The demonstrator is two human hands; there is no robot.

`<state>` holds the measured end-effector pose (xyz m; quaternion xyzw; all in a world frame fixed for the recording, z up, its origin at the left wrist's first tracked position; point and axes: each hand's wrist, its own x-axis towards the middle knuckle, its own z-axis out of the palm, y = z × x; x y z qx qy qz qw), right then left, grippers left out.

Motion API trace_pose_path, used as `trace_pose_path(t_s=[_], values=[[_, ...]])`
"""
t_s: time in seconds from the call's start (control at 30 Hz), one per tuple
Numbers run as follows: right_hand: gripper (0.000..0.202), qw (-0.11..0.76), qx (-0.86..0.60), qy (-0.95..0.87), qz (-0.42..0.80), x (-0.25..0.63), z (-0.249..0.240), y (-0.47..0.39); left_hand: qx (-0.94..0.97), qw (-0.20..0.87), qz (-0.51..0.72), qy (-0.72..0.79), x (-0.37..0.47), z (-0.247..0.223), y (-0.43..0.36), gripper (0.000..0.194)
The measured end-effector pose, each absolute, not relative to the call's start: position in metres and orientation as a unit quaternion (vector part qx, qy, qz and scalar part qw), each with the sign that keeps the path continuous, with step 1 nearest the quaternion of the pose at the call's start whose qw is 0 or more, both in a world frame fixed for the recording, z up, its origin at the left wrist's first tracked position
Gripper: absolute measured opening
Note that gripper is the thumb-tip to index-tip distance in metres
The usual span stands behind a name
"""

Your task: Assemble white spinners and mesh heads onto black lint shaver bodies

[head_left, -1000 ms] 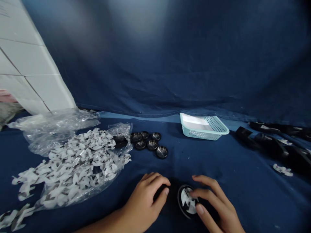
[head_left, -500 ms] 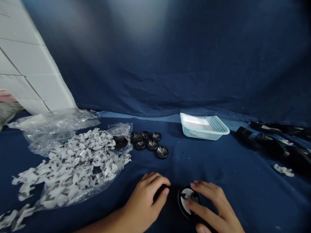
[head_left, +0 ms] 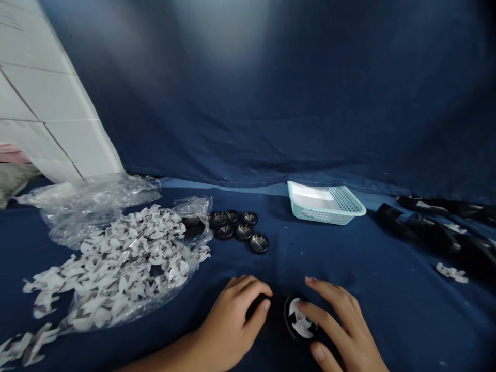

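My left hand (head_left: pixel 236 320) is curled with thumb and fingers closed around a black part (head_left: pixel 276 323) that is hard to make out against the dark cloth. That part's round end faces up, with a black rim (head_left: pixel 287 321) around a white bladed plastic piece (head_left: pixel 301 324). Over the round end is my right hand (head_left: pixel 341 325), fingers apart. Its index fingertip rests at the edge of the white piece, and the thumb is near the rim. To the left lies a heap of similar white plastic pieces (head_left: pixel 127 263) on a clear plastic bag (head_left: pixel 155 302).
Several black round caps (head_left: pixel 244 232) sit behind my hands. A light blue basket (head_left: pixel 323 214) with white paper in it stands at the back. Black bodies (head_left: pixel 434 232) lie at the right, near a loose white piece (head_left: pixel 451 272). Crumpled plastic (head_left: pixel 93 201) lies at the back left.
The white piece has turned within the round rim. My right index finger has shifted from its middle toward its upper edge, and the other fingers have spread slightly. My left hand is nearly still.
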<state>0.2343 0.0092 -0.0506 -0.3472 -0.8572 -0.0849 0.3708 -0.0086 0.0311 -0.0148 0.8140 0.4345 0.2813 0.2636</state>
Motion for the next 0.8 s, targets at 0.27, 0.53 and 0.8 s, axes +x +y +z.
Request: trace_pose_path(t_s=[0.27, 0.53, 0.8], values=[[0.025, 0.399, -0.363, -0.841, -0.043, 0.234, -0.049, 0.009, 0.816, 0.265, 0.282, 0.428, -0.010, -0.019, 0.032, 0.015], [0.023, 0.455, -0.327, -0.825, -0.077, 0.229, -0.036, 0.009, 0.813, 0.268, 0.283, 0.433, -0.011, -0.018, 0.032, 0.015], [0.026, 0.464, -0.323, -0.820, -0.089, 0.229, -0.037, 0.009, 0.814, 0.264, 0.286, 0.431, -0.011, -0.018, 0.033, 0.015]])
